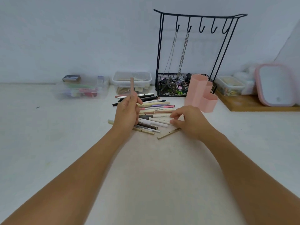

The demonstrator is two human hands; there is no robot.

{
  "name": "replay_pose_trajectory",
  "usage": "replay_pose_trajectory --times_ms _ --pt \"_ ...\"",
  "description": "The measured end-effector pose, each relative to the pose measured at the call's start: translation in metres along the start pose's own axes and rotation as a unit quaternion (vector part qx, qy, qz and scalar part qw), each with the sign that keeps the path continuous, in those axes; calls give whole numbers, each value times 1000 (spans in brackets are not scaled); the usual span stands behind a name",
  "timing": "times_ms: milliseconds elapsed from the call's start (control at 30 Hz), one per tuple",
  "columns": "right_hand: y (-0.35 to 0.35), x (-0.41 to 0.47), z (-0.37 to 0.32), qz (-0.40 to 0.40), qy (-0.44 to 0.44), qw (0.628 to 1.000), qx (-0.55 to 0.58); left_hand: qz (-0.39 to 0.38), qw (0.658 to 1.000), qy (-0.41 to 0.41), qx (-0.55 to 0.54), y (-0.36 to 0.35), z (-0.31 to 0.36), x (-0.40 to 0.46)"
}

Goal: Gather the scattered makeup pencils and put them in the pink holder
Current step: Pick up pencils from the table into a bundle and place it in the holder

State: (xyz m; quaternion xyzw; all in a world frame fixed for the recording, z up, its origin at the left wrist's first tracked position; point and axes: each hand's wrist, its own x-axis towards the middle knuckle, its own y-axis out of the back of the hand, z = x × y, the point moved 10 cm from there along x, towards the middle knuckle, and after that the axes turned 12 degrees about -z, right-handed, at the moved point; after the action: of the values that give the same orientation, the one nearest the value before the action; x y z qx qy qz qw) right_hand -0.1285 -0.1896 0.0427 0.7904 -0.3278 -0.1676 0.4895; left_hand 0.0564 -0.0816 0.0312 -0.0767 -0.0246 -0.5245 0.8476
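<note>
A pink pencil [132,85] is held upright in the left hand [127,111], pinched by curled fingers. A white pencil [159,121] in the scattered pile [152,109] on the bench [48,143] is pinched by the right hand [189,120]. The pink holder [200,93] stands just right of the pile.

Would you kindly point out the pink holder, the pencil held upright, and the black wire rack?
pink holder [197,90]: head view, front wall of the tallest compartment.
upright pencil [132,83]: head view, shaft above the left hand [127,113].
black wire rack [172,90]: head view, basket mesh.
</note>
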Motion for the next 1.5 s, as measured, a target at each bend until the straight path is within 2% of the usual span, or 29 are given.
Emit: replay_pose_trajectory --times_ms 167,400,467,533,600,667,700,767,900,1233,1300,1367,1433,1500 --pt "-2 -1 -5 -9 4 1000 -8 -2 997 49 -56 -4 -7 -3" --pt "-12 2 -8 -19 -8 999 -36 11 996 63 -67 -1 -6 -1" --pt "-2 1 -9 8 -2 1000 -9 3 996 58 -66 -2 -7 -2" --pt "13 -3 -9 58 3 994 89 -4 996 50 -67 -3 -8 -4" --pt "16 -9 -6 75 7 951 301 -14 996 37 -79 -6 -7 -5" --pt "3 -11 -17 39 23 871 489 -35 994 16 -103 -13 -3 -5" --pt "-4 -11 -25 23 34 843 537 -44 993 4 -112 -17 0 -5" --pt "-16 -12 -40 7 47 820 570 -59 992 -16 -115 -25 3 -6" --pt "-31 -9 -55 10 57 842 536 -75 993 -38 -79 -38 6 -10" --pt "-32 -8 -62 14 58 904 424 -35 997 -23 71 -30 -2 -6" --pt "-13 -6 -48 67 57 928 361 -35 998 -27 35 -27 0 -2" --pt "11 -5 -29 132 47 962 234 -30 999 -13 -18 -19 1 -1" --pt "19 -1 -13 134 28 986 94 -26 999 1 -29 -12 3 -1" --pt "13 4 -1 100 15 995 23 -15 1000 15 -18 -3 3 0"
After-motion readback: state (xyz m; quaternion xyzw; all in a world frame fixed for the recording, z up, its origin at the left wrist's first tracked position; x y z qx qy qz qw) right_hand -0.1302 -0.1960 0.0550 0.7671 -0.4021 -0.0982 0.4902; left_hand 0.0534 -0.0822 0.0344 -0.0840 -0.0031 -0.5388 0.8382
